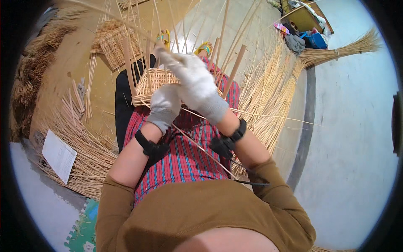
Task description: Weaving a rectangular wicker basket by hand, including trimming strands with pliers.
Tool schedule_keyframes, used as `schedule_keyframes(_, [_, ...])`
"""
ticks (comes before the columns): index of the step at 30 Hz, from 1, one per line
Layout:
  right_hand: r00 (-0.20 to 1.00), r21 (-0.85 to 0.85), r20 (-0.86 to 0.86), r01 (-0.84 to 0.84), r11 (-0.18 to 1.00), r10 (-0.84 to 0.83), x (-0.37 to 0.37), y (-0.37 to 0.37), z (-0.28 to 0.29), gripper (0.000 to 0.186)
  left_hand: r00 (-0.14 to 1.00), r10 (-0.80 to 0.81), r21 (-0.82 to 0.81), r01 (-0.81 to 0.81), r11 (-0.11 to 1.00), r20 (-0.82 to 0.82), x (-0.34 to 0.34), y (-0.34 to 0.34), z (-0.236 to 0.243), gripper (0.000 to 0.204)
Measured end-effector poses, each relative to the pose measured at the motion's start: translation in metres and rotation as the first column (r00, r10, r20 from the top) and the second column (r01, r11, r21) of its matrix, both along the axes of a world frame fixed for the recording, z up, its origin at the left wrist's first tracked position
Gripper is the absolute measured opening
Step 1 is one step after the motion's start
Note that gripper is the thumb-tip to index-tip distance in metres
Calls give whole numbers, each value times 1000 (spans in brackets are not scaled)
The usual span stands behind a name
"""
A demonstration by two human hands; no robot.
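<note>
A partly woven wicker basket (144,87) rests on my lap, with thick wooden posts (236,70) and many thin cane stakes standing up from its base. My left hand (165,104), in a white knit glove, is closed at the basket's near edge; its fingertips are partly hidden. Above it and slightly to the right, my right hand (194,80), gloved too, reaches across the weave with its fingers bent together. A long cane strand (111,16) runs from the upper left into those fingers, which are slightly blurred. Loose cane ends (201,148) trail over my lap.
Bundles of cane lie on the floor to the right (268,92) and left (84,155). Woven panels (119,46) lie at the far left, near a dark brush-like heap (35,71). A white sheet (59,156) sits on the left bundle. A blue container (314,40) stands far right.
</note>
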State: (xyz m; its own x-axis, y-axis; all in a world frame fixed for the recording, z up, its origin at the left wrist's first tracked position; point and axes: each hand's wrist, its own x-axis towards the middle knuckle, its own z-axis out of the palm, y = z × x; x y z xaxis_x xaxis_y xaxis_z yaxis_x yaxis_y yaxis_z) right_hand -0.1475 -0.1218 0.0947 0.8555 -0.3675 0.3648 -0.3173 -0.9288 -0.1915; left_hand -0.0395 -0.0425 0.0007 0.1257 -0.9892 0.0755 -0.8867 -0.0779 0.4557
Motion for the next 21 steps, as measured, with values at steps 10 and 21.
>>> schedule_keyframes(10, [982, 634, 99, 64, 771, -163, -27, -15, 8, 87, 997, 40, -78, -45, 996, -73, -10, 8, 3, 14])
schedule_keyframes(21, [666, 770, 372, 168, 616, -646, -60, 56, -55, 47, 840, -222, -439, -21, 898, -494, -12, 29, 4, 17])
